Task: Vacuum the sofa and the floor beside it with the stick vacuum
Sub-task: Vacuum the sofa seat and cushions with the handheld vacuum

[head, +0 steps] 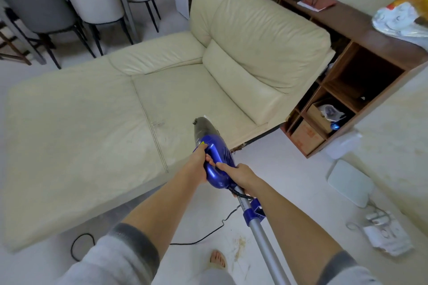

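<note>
Over the sofa [92, 109] seat at twelve o'clock, your left hand [199, 164] and right hand [240, 174] both grip the vacuum [215, 157]; its trailing cord [208, 231] could snag your foot [217, 259].

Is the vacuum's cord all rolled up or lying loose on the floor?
Loose. The black cord leaves the blue vacuum near the right hand and trails across the floor, curling by the sofa.
</note>
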### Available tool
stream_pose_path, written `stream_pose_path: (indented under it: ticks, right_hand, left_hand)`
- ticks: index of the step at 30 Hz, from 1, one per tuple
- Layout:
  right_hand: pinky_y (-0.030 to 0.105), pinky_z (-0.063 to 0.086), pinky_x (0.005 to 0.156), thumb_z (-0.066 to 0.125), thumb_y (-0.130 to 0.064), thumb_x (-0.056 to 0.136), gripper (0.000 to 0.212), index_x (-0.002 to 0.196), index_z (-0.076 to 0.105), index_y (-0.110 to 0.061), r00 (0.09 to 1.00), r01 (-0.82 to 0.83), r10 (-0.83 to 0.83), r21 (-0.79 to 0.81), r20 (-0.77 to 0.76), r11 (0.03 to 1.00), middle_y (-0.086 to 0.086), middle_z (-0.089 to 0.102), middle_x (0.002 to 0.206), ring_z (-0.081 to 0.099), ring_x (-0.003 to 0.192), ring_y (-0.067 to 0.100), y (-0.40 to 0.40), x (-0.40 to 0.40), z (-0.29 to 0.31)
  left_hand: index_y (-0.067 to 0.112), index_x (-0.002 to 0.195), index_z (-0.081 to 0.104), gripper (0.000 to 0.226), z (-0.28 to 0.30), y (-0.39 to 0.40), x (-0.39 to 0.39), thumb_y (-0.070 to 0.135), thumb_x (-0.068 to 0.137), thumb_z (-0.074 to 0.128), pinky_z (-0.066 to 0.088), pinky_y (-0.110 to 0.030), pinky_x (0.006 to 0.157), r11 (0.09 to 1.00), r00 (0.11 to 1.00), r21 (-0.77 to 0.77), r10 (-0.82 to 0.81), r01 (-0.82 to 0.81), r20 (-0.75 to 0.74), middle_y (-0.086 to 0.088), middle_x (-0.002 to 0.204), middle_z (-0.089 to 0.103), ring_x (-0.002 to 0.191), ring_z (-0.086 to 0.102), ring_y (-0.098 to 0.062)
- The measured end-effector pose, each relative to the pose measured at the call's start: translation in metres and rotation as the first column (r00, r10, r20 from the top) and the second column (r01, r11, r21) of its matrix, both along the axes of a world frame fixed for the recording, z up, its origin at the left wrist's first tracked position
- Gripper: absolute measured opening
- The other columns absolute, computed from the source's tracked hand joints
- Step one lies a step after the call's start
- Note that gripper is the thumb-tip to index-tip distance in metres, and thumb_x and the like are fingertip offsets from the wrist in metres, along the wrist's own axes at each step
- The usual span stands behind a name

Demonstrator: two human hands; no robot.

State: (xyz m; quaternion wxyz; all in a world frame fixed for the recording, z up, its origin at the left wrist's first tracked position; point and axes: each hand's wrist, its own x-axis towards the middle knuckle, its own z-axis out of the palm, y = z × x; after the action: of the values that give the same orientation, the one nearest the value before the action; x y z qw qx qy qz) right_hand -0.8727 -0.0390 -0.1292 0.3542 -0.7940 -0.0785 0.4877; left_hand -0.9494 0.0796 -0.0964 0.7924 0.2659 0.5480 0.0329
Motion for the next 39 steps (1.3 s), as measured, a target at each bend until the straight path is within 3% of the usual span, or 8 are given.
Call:
stream_pose_path:
  ticks: [6,12,19,22,29,34,39]
  right_hand:
    - [0.037,0.057,0.079,0.069,-0.063,0.070,0.070,0.113,0.050,-0.012,0.997,-0.075,0.076,0.018,-0.008,0.997,0.012,0.066,0.105,0.067,0.091,0.026,0.017,-0.071,0.003]
    - [0.032,0.053,0.066,0.070,-0.067,0.063,0.082,0.118,0.054,-0.009,0.988,-0.151,0.152,0.023,-0.034,0.988,0.013,0.067,0.104,0.066,0.085,0.025,0.033,-0.136,0.002]
    - [0.031,0.053,0.067,0.070,-0.068,0.061,0.083,0.118,0.055,-0.009,0.977,-0.207,0.208,0.021,-0.045,0.978,0.012,0.068,0.103,0.066,0.083,0.024,0.047,-0.200,-0.001]
    - [0.029,0.051,0.065,0.069,-0.064,0.069,0.076,0.119,0.054,-0.009,0.973,-0.226,0.227,0.031,-0.031,0.974,0.012,0.068,0.104,0.065,0.081,0.022,0.047,-0.218,-0.004]
    - [0.026,0.051,0.061,0.070,-0.060,0.074,0.067,0.115,0.053,-0.010,0.986,-0.169,0.169,0.039,0.009,0.985,0.011,0.067,0.101,0.064,0.077,0.020,0.033,-0.224,0.001]
    - [0.027,0.054,0.067,0.069,-0.059,0.076,0.063,0.113,0.051,-0.012,0.992,-0.113,0.110,0.038,0.059,0.993,0.008,0.066,0.102,0.067,0.089,0.022,0.012,-0.208,0.003]
    - [0.025,0.051,0.061,0.070,-0.057,0.076,0.065,0.117,0.052,-0.009,0.999,-0.024,0.022,0.047,0.046,0.999,0.009,0.066,0.102,0.067,0.087,0.021,-0.009,-0.166,0.003]
  left_hand:
    - [0.012,0.059,0.043,0.043,0.002,0.011,-0.080,0.032,0.097,0.051,0.033,-0.023,0.047,0.997,0.998,0.038,0.069,-0.069,0.004,0.003,0.033,0.038,0.026,0.036,-0.009]
    - [0.014,0.058,0.041,0.045,0.000,0.022,-0.155,0.033,0.097,0.051,0.033,-0.023,0.045,0.988,0.988,0.012,0.153,-0.153,0.025,0.003,0.033,0.037,0.025,0.035,-0.009]
    - [0.011,0.059,0.043,0.044,-0.002,0.031,-0.224,0.030,0.098,0.049,0.033,-0.023,0.045,0.980,0.981,0.046,0.194,-0.195,0.025,0.002,0.031,0.037,0.024,0.036,-0.010]
    - [0.013,0.063,0.045,0.039,-0.007,0.032,-0.244,0.032,0.096,0.053,0.035,-0.019,0.039,0.977,0.977,0.010,0.212,-0.212,0.024,0.004,0.036,0.038,0.028,0.036,-0.009]
    - [0.011,0.065,0.048,0.035,-0.006,0.023,-0.243,0.029,0.095,0.054,0.033,-0.014,0.035,0.984,0.984,0.026,0.176,-0.176,0.011,0.003,0.034,0.039,0.025,0.036,-0.008]
    - [0.012,0.065,0.046,0.036,-0.003,0.008,-0.219,0.027,0.096,0.052,0.030,-0.013,0.033,0.991,0.991,0.026,0.134,-0.134,0.018,0.003,0.032,0.035,0.023,0.033,-0.007]
    - [0.012,0.061,0.042,0.040,0.000,-0.009,-0.170,0.028,0.096,0.052,0.031,-0.020,0.038,0.999,0.999,0.021,0.046,-0.046,0.012,0.003,0.031,0.033,0.023,0.032,-0.009]
